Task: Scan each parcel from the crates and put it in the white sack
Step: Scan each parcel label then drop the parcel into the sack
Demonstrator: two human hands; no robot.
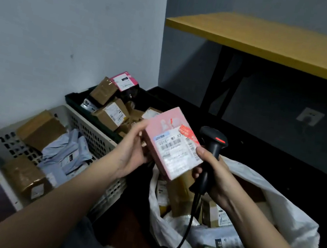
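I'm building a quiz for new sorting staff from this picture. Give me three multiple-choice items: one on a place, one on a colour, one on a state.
1. Where is the white sack?
A. right of the crates
B. on the yellow table
C. left of the crates

2. What colour is the box held over the sack?
A. green
B. pink
C. black

3. What does the right hand hold?
A. nothing
B. a brown box
C. the scanner

Key: 1 A, the sack lies right of the white crate. 2 B, the left hand grips the pink box. 3 C, its fingers curl round the black scanner.
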